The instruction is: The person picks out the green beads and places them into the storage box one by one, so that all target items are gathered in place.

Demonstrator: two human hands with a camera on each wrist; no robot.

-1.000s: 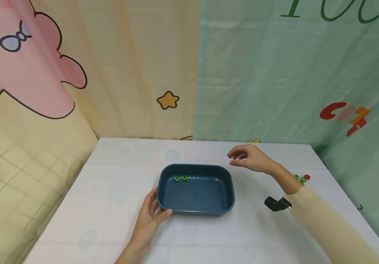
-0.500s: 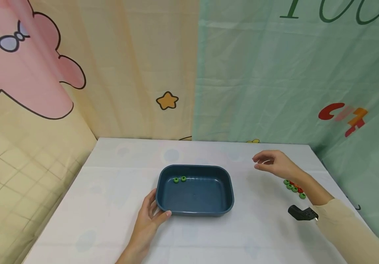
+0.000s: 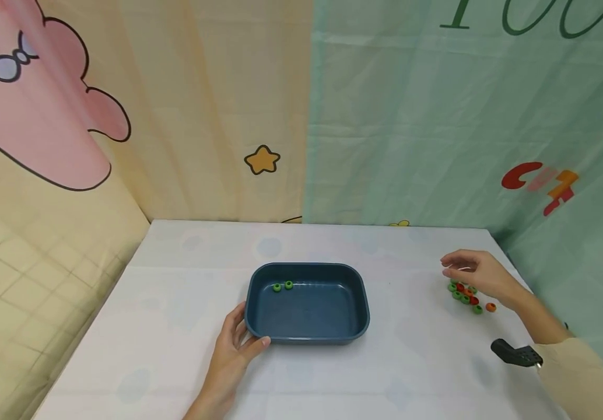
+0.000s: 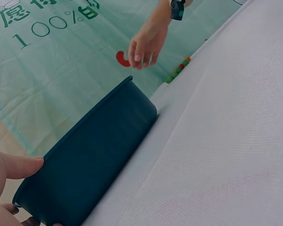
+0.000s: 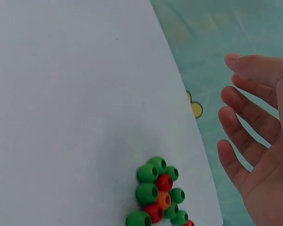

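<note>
A dark blue rectangular tray (image 3: 308, 318) stands mid-table, with two green beads (image 3: 283, 286) near its far left side. My left hand (image 3: 230, 350) holds the tray's near left corner, thumb over the rim and fingers along the outer wall; the left wrist view shows the thumb (image 4: 23, 165) on the rim. Over at the right, my right hand (image 3: 482, 273) hovers just above a cluster of green, red and orange beads (image 3: 465, 299). Its fingers are loosely bent with nothing between them. In the right wrist view the beads (image 5: 153, 193) lie apart from the hand, their holes showing.
A white cloth covers the table (image 3: 175, 315). Behind it hang a cream curtain (image 3: 217, 116) and a green curtain (image 3: 412, 116) with printed figures. A black wrist device (image 3: 516, 353) sits at the right forearm. One orange bead (image 3: 491, 307) lies slightly apart from the cluster.
My right hand has moved right and toward me, from beside the tray to over the bead cluster. More beads are now visible. The left hand and tray have stayed put.
</note>
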